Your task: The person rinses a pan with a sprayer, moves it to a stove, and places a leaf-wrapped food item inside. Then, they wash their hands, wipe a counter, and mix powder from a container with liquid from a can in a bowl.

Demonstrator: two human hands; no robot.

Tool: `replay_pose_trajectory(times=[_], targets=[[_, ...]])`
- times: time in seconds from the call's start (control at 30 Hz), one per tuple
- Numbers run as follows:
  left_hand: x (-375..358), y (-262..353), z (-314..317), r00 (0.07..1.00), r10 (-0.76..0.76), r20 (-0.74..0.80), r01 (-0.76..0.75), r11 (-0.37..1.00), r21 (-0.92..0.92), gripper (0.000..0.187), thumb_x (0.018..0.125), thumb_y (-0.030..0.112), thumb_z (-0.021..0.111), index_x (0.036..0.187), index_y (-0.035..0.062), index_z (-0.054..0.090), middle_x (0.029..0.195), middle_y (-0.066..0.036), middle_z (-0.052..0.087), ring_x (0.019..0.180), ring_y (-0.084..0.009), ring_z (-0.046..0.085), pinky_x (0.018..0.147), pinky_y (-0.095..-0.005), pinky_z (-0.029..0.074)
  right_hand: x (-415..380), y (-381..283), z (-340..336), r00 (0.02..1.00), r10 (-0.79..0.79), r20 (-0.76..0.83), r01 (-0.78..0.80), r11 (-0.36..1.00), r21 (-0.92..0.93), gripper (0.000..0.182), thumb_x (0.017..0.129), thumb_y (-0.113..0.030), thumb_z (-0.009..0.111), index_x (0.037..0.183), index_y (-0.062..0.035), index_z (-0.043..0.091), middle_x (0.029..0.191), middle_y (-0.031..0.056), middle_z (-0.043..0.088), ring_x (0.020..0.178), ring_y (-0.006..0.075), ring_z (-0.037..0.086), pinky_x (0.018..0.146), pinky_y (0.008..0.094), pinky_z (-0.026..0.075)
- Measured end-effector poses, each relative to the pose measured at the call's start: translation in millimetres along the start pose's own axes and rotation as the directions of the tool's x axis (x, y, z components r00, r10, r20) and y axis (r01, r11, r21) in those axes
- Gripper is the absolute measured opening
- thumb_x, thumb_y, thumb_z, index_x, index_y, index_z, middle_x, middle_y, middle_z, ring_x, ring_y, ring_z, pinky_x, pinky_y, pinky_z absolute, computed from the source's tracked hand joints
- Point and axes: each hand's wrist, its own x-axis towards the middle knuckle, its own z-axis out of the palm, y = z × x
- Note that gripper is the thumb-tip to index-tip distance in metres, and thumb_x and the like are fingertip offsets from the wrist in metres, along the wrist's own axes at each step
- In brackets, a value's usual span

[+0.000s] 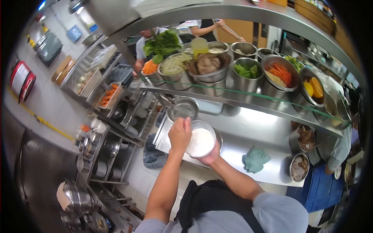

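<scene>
Both arms raised | right hand (211, 157) cups bowl (201, 140) underneath | left hand (179, 134) pinching over it

The person wears a light grey-blue short-sleeved shirt; both sleeves end above the elbow, so the forearms are bare. A black apron lies over the shirt front, bunched in dark folds at the chest, and one broad black strap runs slantwise across the right shoulder. The left hand (179, 134) and the right hand (211, 156) are bare: no gloves, rings, watch or bands show on either wrist.
</scene>
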Motion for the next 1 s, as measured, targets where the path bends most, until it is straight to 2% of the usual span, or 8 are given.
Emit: replay_pose_trajectory(times=[0.07, 0.27, 0.33, 0.47, 0.6, 0.67, 0.8, 1.0], targets=[[1, 1, 8, 0.995, -0.061, 0.082, 0.071, 0.991, -0.117, 0.032, 0.098, 0.029, 0.058, 0.078, 0.0043, 0.054, 0.066, -0.017, 0.060, 0.063, -0.0405, 0.060, 0.057, -0.0505, 0.044, -1, -15, -1, 0.998, -0.060, -0.003, 0.060, 0.995, -0.074, 0.079, 0.088, -0.072, 0.039, 0.148, -0.0199, 0.044, 0.152, 0.0083, 0.045, 0.138, 0.0340, 0.043, 0.113, 0.0628, 0.030], [19, 29, 17, 0.988, 0.065, 0.137, -0.034, 0.975, -0.221, 0.034, 0.099, 0.029, 0.057, 0.077, 0.0035, 0.052, 0.062, -0.018, 0.058, 0.058, -0.0419, 0.058, 0.054, -0.0490, 0.042, -23, -41, -21, 0.988, -0.066, -0.139, 0.068, 0.998, 0.013, 0.077, 0.090, -0.073, 0.035, 0.147, -0.0211, 0.044, 0.148, 0.0098, 0.048, 0.134, 0.0378, 0.046, 0.103, 0.0631, 0.037], [19, 35, 15, 0.970, 0.176, 0.168, -0.118, 0.945, -0.304, 0.032, 0.099, 0.026, 0.058, 0.078, 0.0031, 0.052, 0.061, -0.016, 0.056, 0.055, -0.0390, 0.056, 0.052, -0.0457, 0.042, -29, -44, -25, 0.982, -0.076, -0.170, 0.075, 0.997, -0.014, 0.076, 0.090, -0.073, 0.034, 0.147, -0.0225, 0.044, 0.146, 0.0096, 0.049, 0.132, 0.0389, 0.047, 0.099, 0.0616, 0.040], [15, 29, 0, 0.972, 0.184, 0.149, -0.103, 0.896, -0.432, 0.031, 0.099, 0.024, 0.059, 0.078, 0.0027, 0.052, 0.060, -0.015, 0.054, 0.053, -0.0341, 0.054, 0.051, -0.0420, 0.042, -37, -51, -28, 0.981, -0.074, -0.181, 0.071, 0.997, -0.020, 0.073, 0.090, -0.071, 0.037, 0.145, -0.0230, 0.046, 0.146, 0.0089, 0.049, 0.132, 0.0376, 0.047, 0.098, 0.0620, 0.041], [6, -4, -32, 0.995, 0.026, 0.096, 0.018, 0.901, -0.433, 0.032, 0.101, 0.024, 0.057, 0.079, 0.0019, 0.051, 0.063, -0.013, 0.054, 0.057, -0.0229, 0.053, 0.055, -0.0380, 0.042, -39, -60, -34, 0.948, -0.098, -0.304, 0.053, 0.987, -0.152, 0.070, 0.092, -0.068, 0.038, 0.144, -0.0231, 0.049, 0.145, 0.0084, 0.052, 0.131, 0.0375, 0.050, 0.099, 0.0643, 0.040], [-3, -35, -42, 0.996, -0.089, 0.024, 0.091, 0.908, -0.409, 0.033, 0.103, 0.025, 0.053, 0.079, 0.0015, 0.050, 0.066, -0.011, 0.051, 0.060, -0.0178, 0.048, 0.057, -0.0358, 0.041, -35, -64, -38, 0.937, -0.121, -0.327, 0.041, 0.969, -0.244, 0.062, 0.094, -0.060, 0.045, 0.138, -0.0158, 0.053, 0.134, 0.0098, 0.059, 0.121, 0.0343, 0.059, 0.096, 0.0594, 0.047], [-34, -90, -65, 0.961, -0.276, 0.012, 0.258, 0.879, -0.402, 0.037, 0.106, 0.026, 0.046, 0.078, 0.0024, 0.042, 0.066, -0.004, 0.038, 0.064, -0.0126, 0.037, 0.058, -0.0321, 0.036, -22, -68, -44, 0.936, -0.147, -0.319, 0.063, 0.964, -0.258, 0.056, 0.098, -0.051, 0.046, 0.135, -0.0098, 0.054, 0.128, 0.0133, 0.062, 0.116, 0.0337, 0.062, 0.098, 0.0566, 0.048], [-83, -154, -87, 0.894, -0.447, 0.037, 0.410, 0.782, -0.469, 0.038, 0.106, 0.029, 0.044, 0.076, 0.0055, 0.041, 0.067, 0.002, 0.041, 0.065, -0.0098, 0.037, 0.057, -0.0289, 0.035, 0, -66, -48, 0.926, -0.068, -0.371, -0.043, 0.958, -0.283, 0.049, 0.099, -0.042, 0.049, 0.133, -0.0073, 0.055, 0.125, 0.0144, 0.063, 0.113, 0.0345, 0.062, 0.100, 0.0565, 0.047]])
